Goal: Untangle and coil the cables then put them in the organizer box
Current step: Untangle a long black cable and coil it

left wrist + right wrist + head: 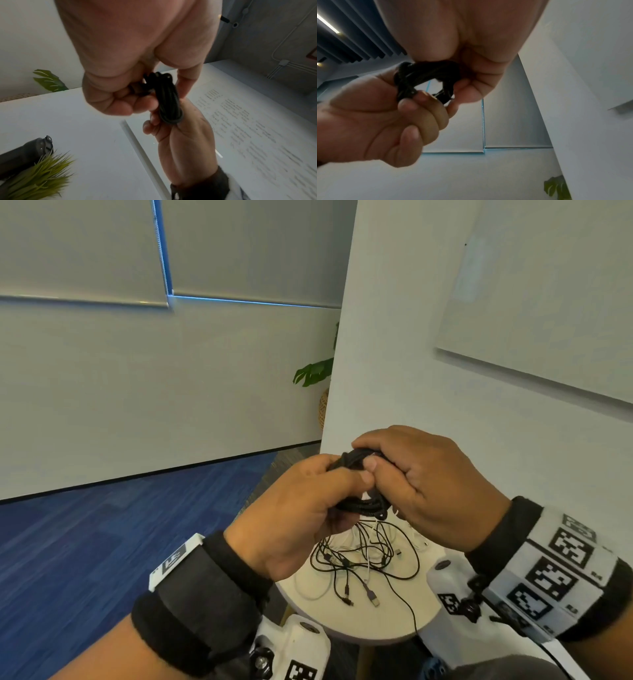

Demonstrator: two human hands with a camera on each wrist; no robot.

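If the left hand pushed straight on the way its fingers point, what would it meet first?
Most likely the right hand: the left hand points at it, both gripping the coiled black cable between them. Depth unclear.

Coiled cable (pixel 359 477) between left hand (pixel 294 515) and right hand (pixel 435 491); tangled cables (pixel 363 559) below, on round table (pixel 387 618).

Coiled cable (pixel 359 501) is black w/ braided texture. Loose cables (pixel 363 559) on the white round desk (pixel 394 621): mostly black, a few white. Wrist straps (pixel 205 594) black; wrist blocks (pixel 561 570) white w/ black square-code patterns. Carpet (pixel 102 542) blue, streaked. Plant leaves (pixel 313 371) green. Walls (pixel 411 337) pale grey-white.
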